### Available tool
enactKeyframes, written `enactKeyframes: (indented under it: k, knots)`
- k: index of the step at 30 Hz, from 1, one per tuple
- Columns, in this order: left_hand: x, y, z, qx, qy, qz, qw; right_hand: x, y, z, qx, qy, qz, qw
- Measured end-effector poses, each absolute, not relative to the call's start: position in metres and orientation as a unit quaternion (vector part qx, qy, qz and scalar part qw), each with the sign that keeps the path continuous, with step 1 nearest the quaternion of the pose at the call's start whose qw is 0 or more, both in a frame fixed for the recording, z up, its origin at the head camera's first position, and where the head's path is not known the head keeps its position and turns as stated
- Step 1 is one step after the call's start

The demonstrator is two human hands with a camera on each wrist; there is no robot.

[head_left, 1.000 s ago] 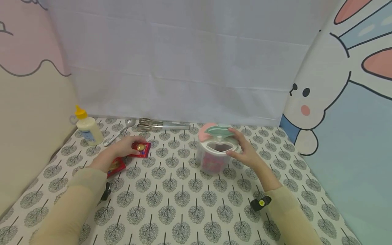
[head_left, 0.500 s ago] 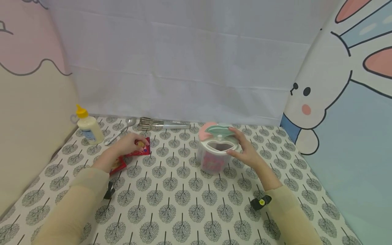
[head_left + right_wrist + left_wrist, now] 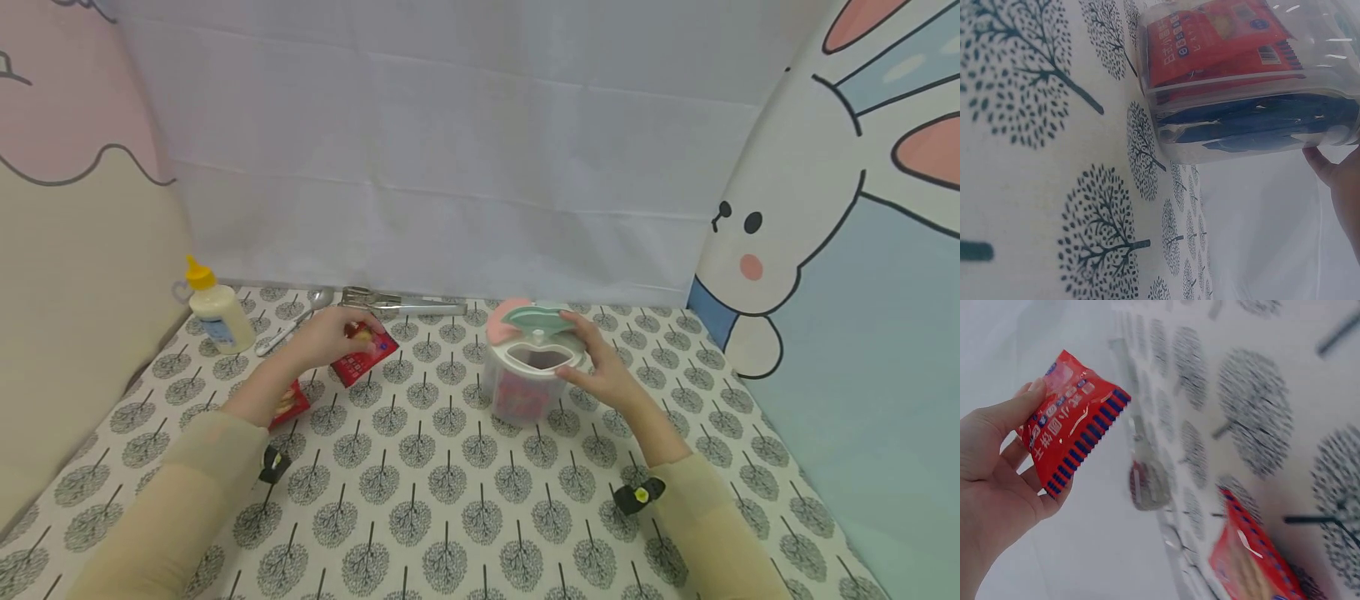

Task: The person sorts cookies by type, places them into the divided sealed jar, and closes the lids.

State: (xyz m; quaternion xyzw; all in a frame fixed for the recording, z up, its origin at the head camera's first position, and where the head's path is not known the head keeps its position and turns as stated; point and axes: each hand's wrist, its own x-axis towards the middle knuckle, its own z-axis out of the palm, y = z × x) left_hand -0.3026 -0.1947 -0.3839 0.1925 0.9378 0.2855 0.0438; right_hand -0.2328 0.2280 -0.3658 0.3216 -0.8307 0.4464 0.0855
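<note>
My left hand (image 3: 330, 335) pinches a red biscuit packet (image 3: 363, 365) between thumb and fingers, lifted off the cloth. In the left wrist view the packet (image 3: 1079, 419) shows white lettering and a blue-striped edge. A second red biscuit packet (image 3: 291, 403) lies on the table beneath my left forearm. At the right stands a clear divided container (image 3: 517, 397) with a white lid, its green flap (image 3: 536, 318) raised over an opening. My right hand (image 3: 611, 379) grips its lid edge, thumb on the front and fingertips by the flap. Red packets (image 3: 1222, 47) and blue contents (image 3: 1260, 119) show inside.
A cream bottle with a yellow cap (image 3: 221, 317) stands at the back left. Beside it lie a spoon (image 3: 296, 321) and metal tongs (image 3: 405, 305). The tree-print cloth (image 3: 446, 492) covers the table up to a white curtain (image 3: 450, 167).
My left hand has picked up the upper red biscuit packet and moved it slightly right and away from me, tilting it. My right hand and the container have stayed in place.
</note>
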Motion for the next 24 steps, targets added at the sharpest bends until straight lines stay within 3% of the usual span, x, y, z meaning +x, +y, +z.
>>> enactKeyframes:
  k: [5, 17, 24]
  knots:
    - [-0.293, -0.18, -0.361, 0.197, 0.93, 0.309, 0.015, -0.233, 0.229, -0.366, 0.321, -0.831, 0.447, 0.085]
    - [-0.269, -0.145, -0.309, 0.194, 0.9, 0.391, 0.002, -0.234, 0.23, -0.368, 0.324, -0.83, 0.446, 0.088]
    - [-0.255, -0.12, -0.286, 0.228, 0.87, 0.434, -0.049, -0.233, 0.232, -0.369, 0.324, -0.828, 0.448, 0.091]
